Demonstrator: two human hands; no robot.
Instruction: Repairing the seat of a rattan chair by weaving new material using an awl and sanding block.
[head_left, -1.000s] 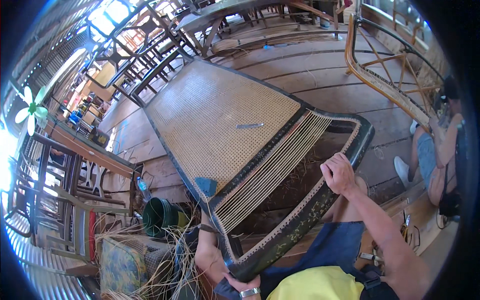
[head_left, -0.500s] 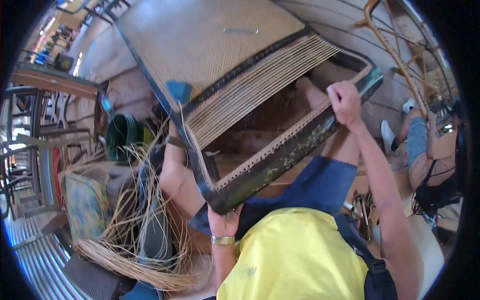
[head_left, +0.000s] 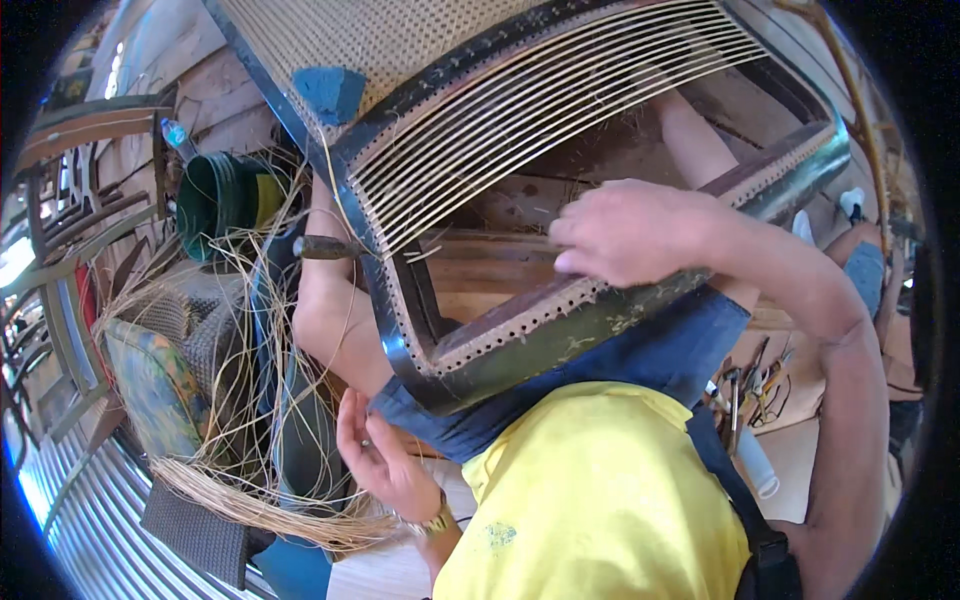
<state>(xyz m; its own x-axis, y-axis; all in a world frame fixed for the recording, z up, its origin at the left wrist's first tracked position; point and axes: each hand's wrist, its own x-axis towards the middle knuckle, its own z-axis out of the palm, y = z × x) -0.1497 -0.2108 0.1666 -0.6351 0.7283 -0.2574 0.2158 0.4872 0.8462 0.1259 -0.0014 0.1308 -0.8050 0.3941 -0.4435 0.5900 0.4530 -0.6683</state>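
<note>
Cane strands (head_left: 540, 110), roughly a dozen and a half running side by side, stretch across the open end of the one dark chair frame (head_left: 560, 330) that fills the centre and top of the picture and rests across your lap.

Nearest you, at the lower middle, your left hand (head_left: 385, 460) sits below the frame's corner, palm turned up and fingers loosely spread, gripping nothing that shows; a watch sits on that wrist. Just left of it one loose bundle of raffia-like cane (head_left: 260, 500) trails along the lower left, over a patterned cushion (head_left: 150, 385).

Higher, right of centre, your right hand (head_left: 630, 232) lies on the frame's perforated rail, fingers bent down against the row of holes; whether they pinch a strand, you cannot tell from here.

At the right edge a small heap of hand tools (head_left: 750, 385) lies on the floor.

Farther off, upper left, one green bucket (head_left: 225, 200) stands beside the frame, with one blue block (head_left: 330, 92) on the finished woven panel (head_left: 400, 40) above it.
</note>
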